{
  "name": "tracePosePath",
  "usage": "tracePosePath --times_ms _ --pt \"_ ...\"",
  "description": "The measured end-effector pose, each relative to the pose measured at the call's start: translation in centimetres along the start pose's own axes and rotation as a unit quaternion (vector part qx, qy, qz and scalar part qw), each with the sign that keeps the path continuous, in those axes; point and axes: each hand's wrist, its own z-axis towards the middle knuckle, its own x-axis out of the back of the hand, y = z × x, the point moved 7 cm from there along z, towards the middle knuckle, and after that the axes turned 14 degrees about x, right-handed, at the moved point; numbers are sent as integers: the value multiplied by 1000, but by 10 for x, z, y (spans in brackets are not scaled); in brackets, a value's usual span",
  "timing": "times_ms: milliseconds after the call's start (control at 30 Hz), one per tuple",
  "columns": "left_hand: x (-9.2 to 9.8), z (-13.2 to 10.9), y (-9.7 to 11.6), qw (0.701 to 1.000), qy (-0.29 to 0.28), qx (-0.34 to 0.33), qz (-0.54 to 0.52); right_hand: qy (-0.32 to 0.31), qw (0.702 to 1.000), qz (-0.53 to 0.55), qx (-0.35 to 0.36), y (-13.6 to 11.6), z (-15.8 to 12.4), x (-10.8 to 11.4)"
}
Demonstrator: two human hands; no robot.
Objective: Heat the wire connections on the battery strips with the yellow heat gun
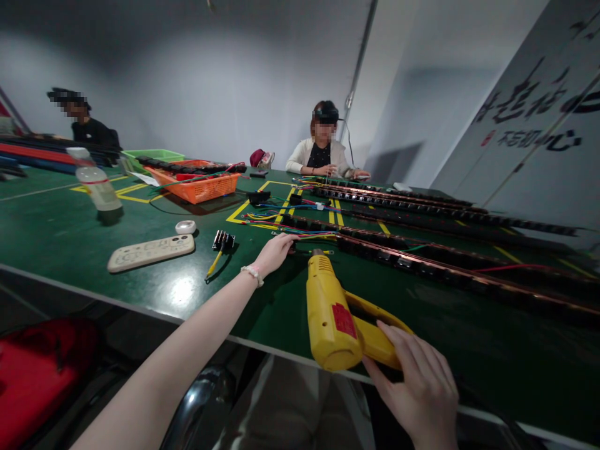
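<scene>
A yellow heat gun [330, 319] with a red label is at the table's near edge, its nozzle pointing away from me towards the wires. My right hand [417, 378] holds its handle, thumb below and fingers over the top. Further forward, my left hand [277, 253], with a light bracelet at the wrist, has its fingers closed on the coloured wires [319, 237] at the end of a long black strip with copper bars [403, 259]. A small dark piece shows under those fingertips, too hidden to name. The nozzle lies just right of that hand.
On the green table [150, 290] are a phone [152, 253], a white round item [185, 227], a black part with a yellow lead [224, 240], a bottle [96, 181] and an orange basket [201, 187]. More strips lie ahead. A co-worker [323, 150] sits opposite, another person [89, 125] far left.
</scene>
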Motion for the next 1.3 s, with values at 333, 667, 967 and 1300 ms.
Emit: tracePosePath --times_ms 333,667,967,1300 --pt "0 0 0 1000 12 -4 23 -9 998 -50 -23 15 -13 9" --pt "-1 1 -1 1000 12 0 21 -20 996 -58 -59 -5 -3 13" --pt "0 0 2 999 19 -2 35 -15 997 12 -79 -33 14 4" --pt "-2 5 -7 1000 15 -3 13 -5 995 71 -75 -57 28 -8"
